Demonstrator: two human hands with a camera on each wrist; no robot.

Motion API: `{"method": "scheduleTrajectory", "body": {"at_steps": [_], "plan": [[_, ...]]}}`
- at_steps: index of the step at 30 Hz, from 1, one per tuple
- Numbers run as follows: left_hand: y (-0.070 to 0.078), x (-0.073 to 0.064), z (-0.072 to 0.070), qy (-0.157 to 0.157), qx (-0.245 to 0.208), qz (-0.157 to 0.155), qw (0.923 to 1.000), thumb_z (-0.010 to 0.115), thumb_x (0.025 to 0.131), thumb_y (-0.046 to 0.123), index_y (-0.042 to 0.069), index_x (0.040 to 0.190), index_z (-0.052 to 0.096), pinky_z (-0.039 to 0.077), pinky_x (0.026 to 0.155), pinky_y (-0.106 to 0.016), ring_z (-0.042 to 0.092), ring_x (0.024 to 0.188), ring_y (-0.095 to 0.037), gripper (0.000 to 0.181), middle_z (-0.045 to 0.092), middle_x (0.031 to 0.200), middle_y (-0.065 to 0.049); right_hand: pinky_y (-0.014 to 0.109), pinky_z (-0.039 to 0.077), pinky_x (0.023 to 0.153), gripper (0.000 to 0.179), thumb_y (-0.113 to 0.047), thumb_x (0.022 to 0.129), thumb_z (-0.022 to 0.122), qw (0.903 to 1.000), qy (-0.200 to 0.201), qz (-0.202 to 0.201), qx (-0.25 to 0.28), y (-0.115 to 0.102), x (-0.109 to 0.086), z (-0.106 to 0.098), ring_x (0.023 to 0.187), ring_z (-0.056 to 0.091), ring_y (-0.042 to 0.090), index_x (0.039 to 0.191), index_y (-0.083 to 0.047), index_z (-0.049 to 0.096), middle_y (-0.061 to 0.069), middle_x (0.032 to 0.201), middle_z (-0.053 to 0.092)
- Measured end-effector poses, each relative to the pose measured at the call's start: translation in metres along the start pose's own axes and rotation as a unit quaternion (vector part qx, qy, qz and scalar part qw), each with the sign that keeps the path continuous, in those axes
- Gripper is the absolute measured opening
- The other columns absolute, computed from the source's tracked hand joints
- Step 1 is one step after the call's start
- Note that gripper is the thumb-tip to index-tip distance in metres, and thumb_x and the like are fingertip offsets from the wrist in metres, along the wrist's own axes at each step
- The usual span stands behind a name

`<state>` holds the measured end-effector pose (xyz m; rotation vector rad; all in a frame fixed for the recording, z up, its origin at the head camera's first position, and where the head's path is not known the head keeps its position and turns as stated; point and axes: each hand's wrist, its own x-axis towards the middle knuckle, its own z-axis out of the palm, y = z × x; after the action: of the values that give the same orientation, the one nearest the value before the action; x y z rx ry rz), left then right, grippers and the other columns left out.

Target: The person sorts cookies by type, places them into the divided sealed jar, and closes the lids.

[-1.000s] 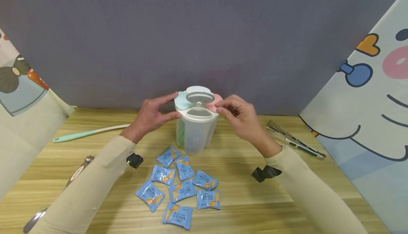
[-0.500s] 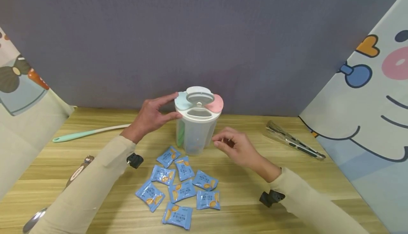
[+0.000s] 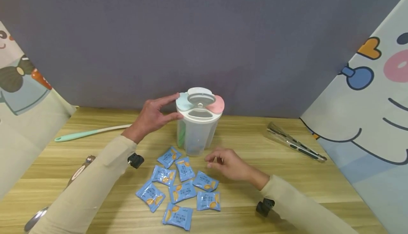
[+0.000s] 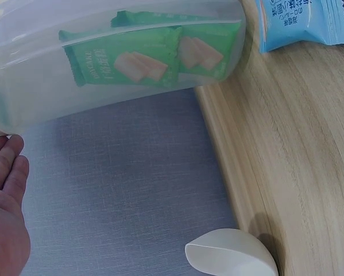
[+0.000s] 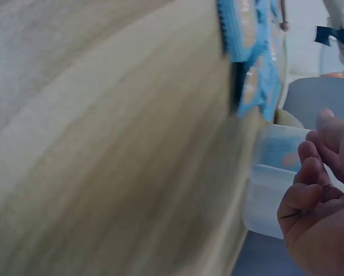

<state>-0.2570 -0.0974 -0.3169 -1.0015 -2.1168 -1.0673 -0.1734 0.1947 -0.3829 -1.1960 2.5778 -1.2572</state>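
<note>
A clear plastic storage container (image 3: 195,138) with a white lid stands upright at the middle back. Its front flap (image 3: 201,99) is tipped up, showing a grey-ringed underside, and the front opening is uncovered. The teal flap (image 3: 184,101) and pink flap (image 3: 216,104) lie flat. Through the side, green cake packets (image 4: 126,57) show inside. My left hand (image 3: 153,115) touches the lid's left rim with thumb and fingertips. Lower down, my right hand (image 3: 229,165) hovers with loosely curled fingers holding nothing, beside several blue snack packets (image 3: 205,181) on the table.
Metal tongs (image 3: 296,142) lie at the right. At the left is a utensil with a mint handle (image 3: 78,135) and a pale scoop end (image 4: 232,253). A bear-printed handle (image 3: 85,165) runs under my left sleeve, with a metal end (image 3: 35,219) showing below.
My right hand has let go of the pink flap, then come down and toward me, near the blue packets. The left hand stays at the lid.
</note>
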Motion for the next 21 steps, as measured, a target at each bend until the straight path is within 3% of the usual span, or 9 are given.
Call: {"method": "scheduleTrajectory", "body": {"at_steps": [4,12,21], "plan": [[0.000,0.000,0.000,0.002,-0.001,0.003,1.0000,0.085,0.070,0.021,0.005,0.129,0.059,0.047,0.091,-0.041,0.057,0.113,-0.026,0.067,0.059,0.125,-0.009,0.023,0.046,0.057,0.015,-0.005,0.085,0.070,0.9992,-0.030,0.021,0.015,0.003,0.001,0.007,0.068,0.051,0.010,0.098,0.002,0.070,0.004,0.087,0.064],[0.000,0.000,-0.002,0.003,-0.001,0.004,1.0000,0.085,0.070,0.021,0.006,0.129,0.059,0.047,0.091,-0.042,0.057,0.113,-0.026,0.067,0.058,0.126,-0.009,0.025,0.050,0.075,0.015,-0.009,0.088,0.068,0.9969,-0.073,0.027,0.008,0.012,0.008,0.017,0.085,0.058,0.009,0.101,-0.001,0.071,0.002,0.091,0.067],[0.001,0.000,-0.002,-0.004,-0.004,-0.001,1.0000,0.085,0.070,0.020,0.006,0.129,0.059,0.046,0.092,-0.042,0.056,0.114,-0.026,0.066,0.059,0.126,-0.009,0.023,0.049,0.070,0.017,-0.014,0.086,0.072,0.9955,-0.091,0.026,-0.008,0.016,0.012,0.024,0.080,0.055,0.004,0.098,-0.003,0.073,-0.006,0.087,0.064]]}}
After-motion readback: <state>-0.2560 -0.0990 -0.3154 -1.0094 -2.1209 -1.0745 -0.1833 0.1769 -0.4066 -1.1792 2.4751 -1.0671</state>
